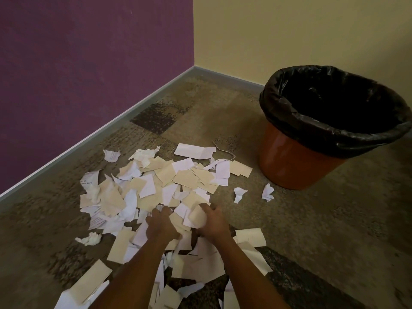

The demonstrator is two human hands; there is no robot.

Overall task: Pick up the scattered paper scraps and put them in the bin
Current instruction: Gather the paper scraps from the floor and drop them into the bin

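- Head view: a heap of paper scraps [169, 188], white and beige, lies spread over the patterned carpet [312, 230] near the corner of the room, reaching from mid-floor to the bottom edge of the picture.
- Both bare forearms come up from below and meet over the near middle of the heap.
- The right hand [213, 221] has its fingers curled round a beige scrap [197, 216], bunched up in its grip just above the pile.
- The left hand [161, 224] sits just beside it, knuckles up, fingers bent down into the papers. I cannot tell whether it has hold of anything.
- The bin [296, 166], orange with a black liner [334, 134] folded over its rim, stands upright on the carpet to the right and farther off than the hands, close to the yellow wall [289, 30].
- The inside of the bin is too dark to see into.
- Two small crumpled white scraps [267, 192] lie apart from the heap, between it and the bin's foot.
- A crumpled white wad [89, 238] lies off the heap's left side.
- A purple wall [89, 63] with a pale skirting board [111, 132] runs behind the papers on the left.
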